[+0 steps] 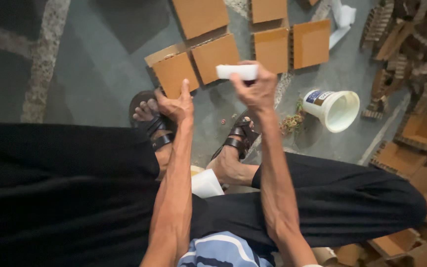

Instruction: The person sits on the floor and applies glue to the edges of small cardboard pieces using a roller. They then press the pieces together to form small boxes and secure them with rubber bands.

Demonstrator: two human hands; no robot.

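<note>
My right hand (255, 89) is raised over the floor and grips a small white tube-like object (237, 71) by its near end. My left hand (176, 105) reaches down past my left sandalled foot (149, 118), its fingers touching the near corner of a brown cardboard square (175, 73) lying on the grey floor. A second cardboard square (216, 57) lies just to the right of it, under the white object. I am seated, with black trousers over both knees.
More cardboard squares (292, 44) lie in rows on the floor ahead. A white plastic bucket (336, 108) lies tipped on its side at the right, next to a small clump of debris (291, 122). Stacks of corrugated cardboard pieces (411, 133) fill the right edge.
</note>
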